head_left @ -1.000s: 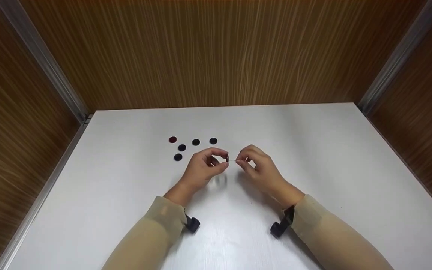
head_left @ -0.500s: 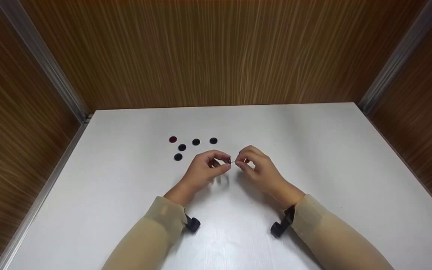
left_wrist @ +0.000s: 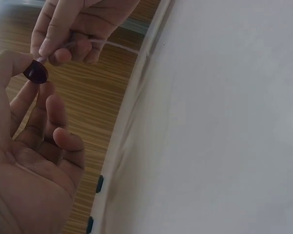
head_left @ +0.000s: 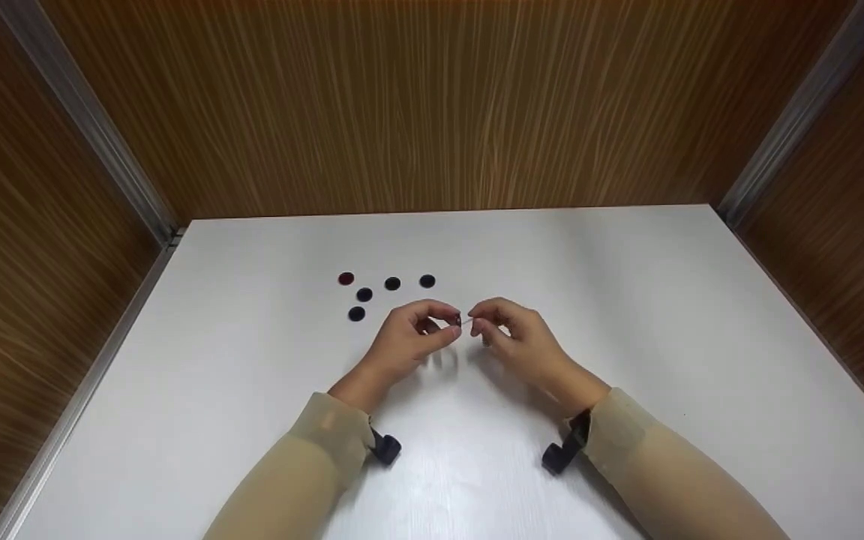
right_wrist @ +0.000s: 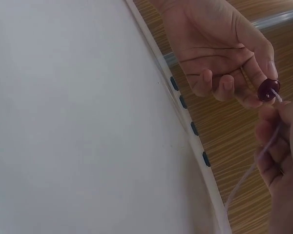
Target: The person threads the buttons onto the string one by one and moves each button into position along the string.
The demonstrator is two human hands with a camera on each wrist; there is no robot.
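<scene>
My left hand [head_left: 450, 327] pinches a small dark red button [head_left: 459, 322] between thumb and forefinger, a little above the white table [head_left: 627, 300]. The left wrist view shows the button [left_wrist: 35, 72] edge-on at those fingertips. My right hand [head_left: 477, 325] pinches a thin white thread [right_wrist: 249, 175] close to its end. The thread's tip touches the face of the button [right_wrist: 268, 89] in the right wrist view. The rest of the thread [left_wrist: 117, 45] trails back from the right hand's fingers [left_wrist: 63, 41]. Both hands nearly touch.
Several loose buttons lie on the table just left of the hands: a red one [head_left: 346, 279] and dark ones [head_left: 392, 283] in a small cluster. Wood-grain walls [head_left: 432, 112] close in the table at the back and on both sides.
The right hand has moved left towards the left hand, so the gap between them has closed and the thread's end now meets the button. The loose buttons have not moved.
</scene>
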